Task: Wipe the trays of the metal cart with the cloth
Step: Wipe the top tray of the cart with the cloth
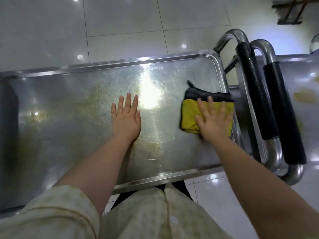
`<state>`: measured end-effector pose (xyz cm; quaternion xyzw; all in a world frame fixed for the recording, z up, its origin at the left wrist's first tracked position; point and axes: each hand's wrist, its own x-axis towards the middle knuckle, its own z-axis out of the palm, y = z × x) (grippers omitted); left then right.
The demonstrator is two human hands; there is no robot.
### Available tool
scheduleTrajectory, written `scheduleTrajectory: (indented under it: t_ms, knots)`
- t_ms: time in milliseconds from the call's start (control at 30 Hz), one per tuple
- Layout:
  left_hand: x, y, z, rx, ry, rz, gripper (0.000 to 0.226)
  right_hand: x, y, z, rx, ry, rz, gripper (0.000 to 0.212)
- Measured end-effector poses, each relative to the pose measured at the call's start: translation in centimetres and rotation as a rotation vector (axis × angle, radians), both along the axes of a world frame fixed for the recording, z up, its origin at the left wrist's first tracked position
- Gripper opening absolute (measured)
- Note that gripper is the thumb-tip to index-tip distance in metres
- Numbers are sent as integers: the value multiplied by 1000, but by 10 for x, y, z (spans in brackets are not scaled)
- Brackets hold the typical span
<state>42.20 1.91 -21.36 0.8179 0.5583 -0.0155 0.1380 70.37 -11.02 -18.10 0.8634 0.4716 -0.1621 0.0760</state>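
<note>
The metal cart's top tray (pixel 69 107) fills the middle of the view, shiny steel with yellowish smears and a bright glare spot. A folded cloth (pixel 189 116), yellow with a black upper part, lies on the tray's right end by the rim. My right hand (pixel 213 119) presses flat on the cloth, fingers spread. My left hand (pixel 126 116) rests flat and open on the bare tray near its middle, holding nothing.
The cart's steel handle bar with a black grip (pixel 255 94) stands just right of the tray. A second cart's handle (pixel 283 111) and stained tray (pixel 303 97) sit beyond it. White glossy floor tiles (pixel 120 23) surround the carts. A dark wooden object (pixel 291 12) is at top right.
</note>
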Motion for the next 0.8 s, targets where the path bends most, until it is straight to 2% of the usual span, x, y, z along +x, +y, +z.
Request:
scheduleTrajectory:
  t_ms: [100,200,367,467,533,667,800]
  knots:
    - [2,-1,0,-9,-3,-8,56,22,-22,6,-27,0,-132,62]
    - [1,-1,-1,4,4,-10,57,-26,-14,3,-18,22,-126,67]
    - [-3,1,-4,33,-14,-21,55,-154,-19,-2,-41,103,347,61]
    - [-1,1,-4,32,-15,-23,54,-149,-22,-1,20,120,416,59]
    - [1,0,-3,28,-16,-11,55,-109,-28,-3,20,92,343,60]
    - [6,-2,-2,19,-5,-14,56,-18,-57,-2,-38,-36,-46,63]
    - [9,-2,-1,19,14,-25,56,-4,-74,1,-46,12,-182,63]
